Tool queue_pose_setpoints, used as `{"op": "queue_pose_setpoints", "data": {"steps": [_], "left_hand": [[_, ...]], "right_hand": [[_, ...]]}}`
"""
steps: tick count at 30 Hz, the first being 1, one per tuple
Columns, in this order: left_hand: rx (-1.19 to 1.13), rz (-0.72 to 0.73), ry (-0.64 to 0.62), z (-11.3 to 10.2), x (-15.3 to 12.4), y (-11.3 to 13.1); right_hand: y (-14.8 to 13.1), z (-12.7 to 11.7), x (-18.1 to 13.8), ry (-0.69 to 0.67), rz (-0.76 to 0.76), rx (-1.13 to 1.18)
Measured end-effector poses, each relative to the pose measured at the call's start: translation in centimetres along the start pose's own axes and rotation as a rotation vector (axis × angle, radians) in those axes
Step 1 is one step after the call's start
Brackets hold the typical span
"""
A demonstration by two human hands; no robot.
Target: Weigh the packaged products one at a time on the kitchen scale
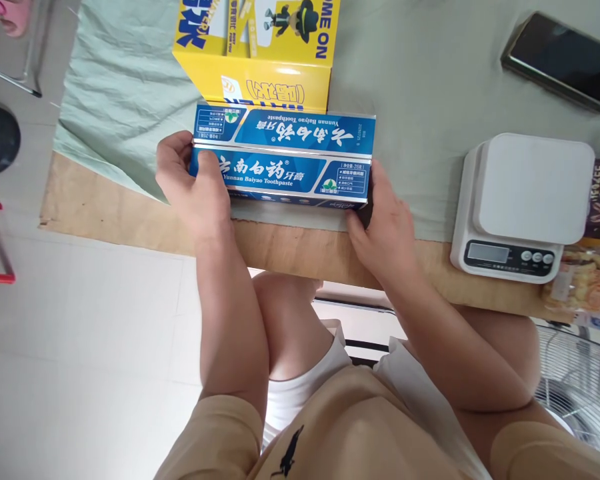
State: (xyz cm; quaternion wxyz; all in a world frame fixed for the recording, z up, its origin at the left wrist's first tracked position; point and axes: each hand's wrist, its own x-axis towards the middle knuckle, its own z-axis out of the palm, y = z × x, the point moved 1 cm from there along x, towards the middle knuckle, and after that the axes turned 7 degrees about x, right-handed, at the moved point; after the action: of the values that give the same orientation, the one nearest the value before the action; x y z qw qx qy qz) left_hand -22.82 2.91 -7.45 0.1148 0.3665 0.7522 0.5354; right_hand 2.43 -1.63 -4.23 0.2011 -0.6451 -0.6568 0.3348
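Note:
Two blue toothpaste boxes lie side by side at the table's near edge, the far toothpaste box [305, 130] with its print upside down and the near toothpaste box [265, 171] with its print upright. My left hand [197, 190] grips their left end, thumb on top of the near box and fingers curled round the far side. At the right end, my right hand [384, 223] holds the near box, its thumb low at the front corner and its fingers along the end, partly hidden. Directly behind the boxes stands a yellow printed carton [270, 80].
A white kitchen scale [530, 190] stands on the right, with snack packets [583, 280] beside it. A dark phone [565, 60] lies at the back right. The green cloth [405, 80] covers most of the wooden table [295, 250]. A fan [580, 380] is below right.

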Motion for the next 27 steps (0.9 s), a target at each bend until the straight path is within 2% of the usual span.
{"op": "queue_pose_setpoints", "data": {"steps": [11,27], "left_hand": [[0.038,0.009,-0.015,0.1,0.1,-0.2],[0.025,0.047,0.086,0.0,0.2,-0.1]], "right_hand": [[0.8,0.1,-0.1,0.033,-0.081,0.031],[1.1,0.6,0.0,0.038,-0.11,0.02]]}}
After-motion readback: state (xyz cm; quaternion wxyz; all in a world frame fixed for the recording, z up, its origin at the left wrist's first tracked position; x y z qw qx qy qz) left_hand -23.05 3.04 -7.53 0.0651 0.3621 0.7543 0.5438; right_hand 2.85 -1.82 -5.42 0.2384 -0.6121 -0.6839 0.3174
